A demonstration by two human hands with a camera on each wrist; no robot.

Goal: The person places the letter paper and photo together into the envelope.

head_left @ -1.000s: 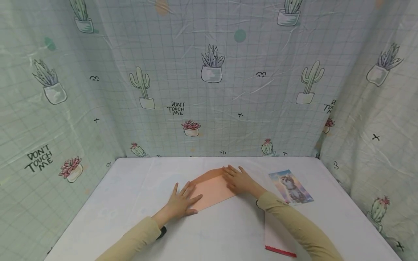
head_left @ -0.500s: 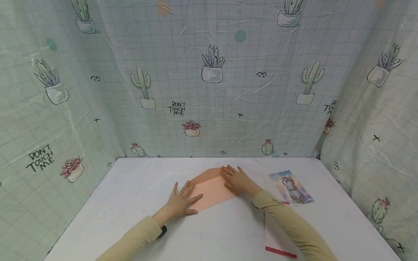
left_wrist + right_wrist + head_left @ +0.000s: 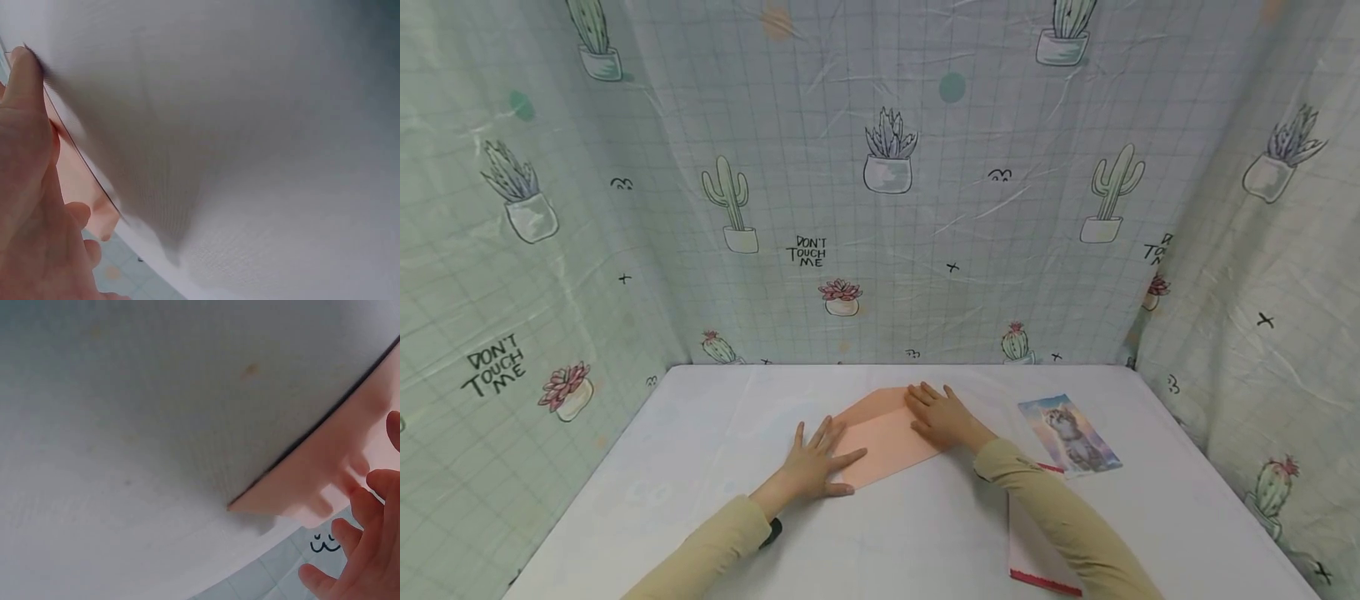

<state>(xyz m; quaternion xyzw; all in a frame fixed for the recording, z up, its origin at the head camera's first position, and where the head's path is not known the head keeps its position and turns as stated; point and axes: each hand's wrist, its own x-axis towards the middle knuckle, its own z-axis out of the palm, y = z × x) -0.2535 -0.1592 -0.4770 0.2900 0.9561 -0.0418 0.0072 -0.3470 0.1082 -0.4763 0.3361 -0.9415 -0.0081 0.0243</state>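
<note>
A peach-coloured paper envelope (image 3: 883, 446) lies on the white table, its angled flap (image 3: 874, 406) extended on the far side. My left hand (image 3: 811, 465) rests on its left end with fingers spread; the left wrist view shows that hand (image 3: 37, 162) along the paper's edge. On the far right part, over the flap's fold, my right hand (image 3: 946, 418) lies with extended fingers. In the right wrist view the right hand (image 3: 369, 531) is beside the envelope (image 3: 312, 469), casting finger shadows on it. Parts of the paper are hidden under both hands.
Right of the right hand lies a kitten picture card (image 3: 1070, 435). A flat pale item with red edges (image 3: 1037, 542) sits partly under the right forearm. A cactus-print curtain (image 3: 880, 208) rises behind the table (image 3: 700, 433) and along both sides.
The flap has gone from darker orange to lighter and looks flatter. My right hand has slid slightly left and nearer along it. The left hand has stayed almost still.
</note>
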